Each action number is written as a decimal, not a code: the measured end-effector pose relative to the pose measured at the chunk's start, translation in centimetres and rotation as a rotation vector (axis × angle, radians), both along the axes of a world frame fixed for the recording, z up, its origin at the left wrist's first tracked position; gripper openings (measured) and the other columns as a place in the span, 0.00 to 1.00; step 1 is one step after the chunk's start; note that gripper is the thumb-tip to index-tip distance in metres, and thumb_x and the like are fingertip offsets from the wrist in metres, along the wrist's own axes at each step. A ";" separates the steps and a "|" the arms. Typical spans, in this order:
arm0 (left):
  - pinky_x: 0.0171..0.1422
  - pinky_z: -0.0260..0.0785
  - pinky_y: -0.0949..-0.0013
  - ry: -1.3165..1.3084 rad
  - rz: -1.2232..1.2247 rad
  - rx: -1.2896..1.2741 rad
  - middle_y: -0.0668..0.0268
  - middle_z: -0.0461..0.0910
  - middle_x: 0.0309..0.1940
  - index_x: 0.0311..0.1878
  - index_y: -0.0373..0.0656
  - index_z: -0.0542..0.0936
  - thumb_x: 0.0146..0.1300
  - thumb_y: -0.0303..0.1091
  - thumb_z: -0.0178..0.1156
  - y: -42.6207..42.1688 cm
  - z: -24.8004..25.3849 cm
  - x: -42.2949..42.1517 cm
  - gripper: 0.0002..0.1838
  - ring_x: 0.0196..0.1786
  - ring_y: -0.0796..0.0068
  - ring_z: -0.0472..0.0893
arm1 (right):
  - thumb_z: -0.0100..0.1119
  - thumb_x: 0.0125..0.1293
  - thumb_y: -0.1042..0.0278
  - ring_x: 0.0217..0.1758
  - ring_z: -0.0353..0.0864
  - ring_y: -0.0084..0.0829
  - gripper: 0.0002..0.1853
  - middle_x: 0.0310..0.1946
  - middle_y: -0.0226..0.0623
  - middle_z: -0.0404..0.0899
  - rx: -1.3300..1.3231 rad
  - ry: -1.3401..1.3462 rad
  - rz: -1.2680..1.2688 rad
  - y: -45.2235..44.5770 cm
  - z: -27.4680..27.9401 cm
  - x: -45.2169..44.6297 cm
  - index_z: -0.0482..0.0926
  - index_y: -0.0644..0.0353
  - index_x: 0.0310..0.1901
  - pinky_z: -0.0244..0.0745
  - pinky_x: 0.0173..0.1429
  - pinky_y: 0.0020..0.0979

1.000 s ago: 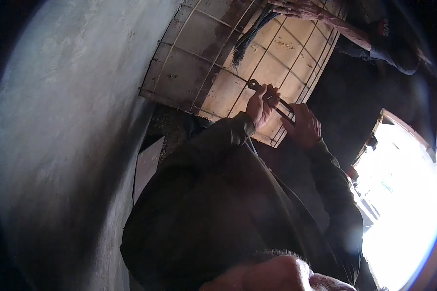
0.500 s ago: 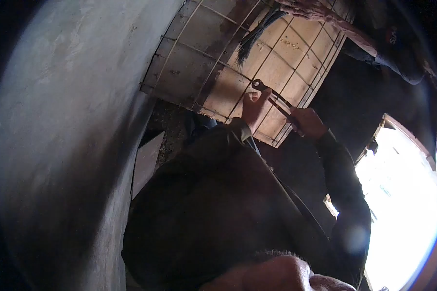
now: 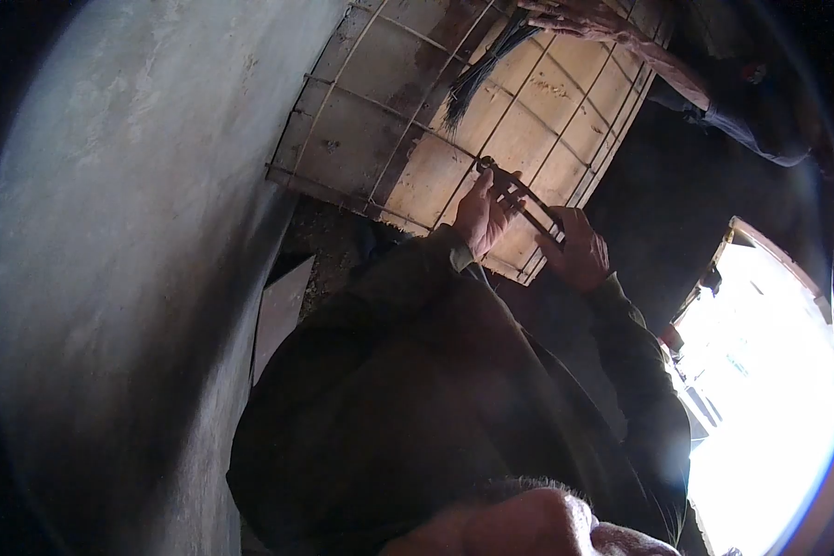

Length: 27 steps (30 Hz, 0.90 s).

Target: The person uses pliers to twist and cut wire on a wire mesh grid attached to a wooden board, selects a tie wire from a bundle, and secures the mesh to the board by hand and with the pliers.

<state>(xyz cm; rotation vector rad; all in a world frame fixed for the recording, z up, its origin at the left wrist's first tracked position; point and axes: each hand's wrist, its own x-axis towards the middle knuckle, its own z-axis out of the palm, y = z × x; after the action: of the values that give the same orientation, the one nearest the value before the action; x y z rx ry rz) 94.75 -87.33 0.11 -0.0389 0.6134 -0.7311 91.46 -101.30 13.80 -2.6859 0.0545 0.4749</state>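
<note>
Pincers [image 3: 525, 200] with two long dark handles have their jaw end at a crossing of the wire grid [image 3: 448, 141], which lies over a wooden board [image 3: 426, 181]. My right hand [image 3: 583, 248] is closed round the handle ends. Near the jaws, my left hand [image 3: 485, 215] is beside the pincers, its thumb raised towards the head and its fingers behind the handles; what it pinches there is too small to make out. A bundle of thin dark wires [image 3: 480, 78] rests on the grid farther up.
Another person's hand [image 3: 588, 20] reaches over the upper part of the grid, close to the wire bundle. A grey wall [image 3: 130, 232] fills the left side. At the right is a bright opening [image 3: 769, 371]. A flat panel [image 3: 281, 315] stands by the wall.
My right hand has turned and shifted slightly left on the handles, which are closer together than half a second ago. My left fingers have spread behind the pincers.
</note>
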 end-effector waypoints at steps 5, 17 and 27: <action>0.60 0.65 0.57 0.038 -0.061 0.105 0.58 0.72 0.53 0.53 0.44 0.67 0.65 0.56 0.51 0.8 0.8 -0.2 0.25 0.54 0.63 0.73 | 0.56 0.63 0.57 0.21 0.74 0.29 0.15 0.18 0.34 0.70 -0.096 0.118 -0.010 -1.4 -1.3 -0.3 0.74 0.58 0.45 0.71 0.32 0.35; 0.66 0.53 0.58 -0.071 -0.130 0.253 0.67 0.71 0.51 0.53 0.47 0.67 0.67 0.61 0.41 -1.0 0.2 -0.4 0.27 0.54 0.72 0.68 | 0.59 0.61 0.54 0.16 0.65 0.17 0.19 0.22 0.28 0.71 0.452 0.357 -0.622 2.1 -0.1 -0.9 0.74 0.61 0.46 0.60 0.17 0.21; 0.58 0.60 0.65 -0.305 -0.357 0.819 0.65 0.72 0.47 0.55 0.43 0.69 0.66 0.51 0.50 -0.5 -2.3 -1.7 0.23 0.47 0.75 0.70 | 0.47 0.67 0.61 0.20 0.71 0.19 0.19 0.20 0.32 0.75 0.580 0.905 -0.510 -2.0 0.3 1.6 0.72 0.63 0.54 0.67 0.23 0.25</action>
<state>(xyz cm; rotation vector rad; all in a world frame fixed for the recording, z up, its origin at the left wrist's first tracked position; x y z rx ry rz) 93.01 -87.88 -2.16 0.9419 0.5926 -0.7614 93.08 -103.31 14.08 -1.6321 0.7083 1.2473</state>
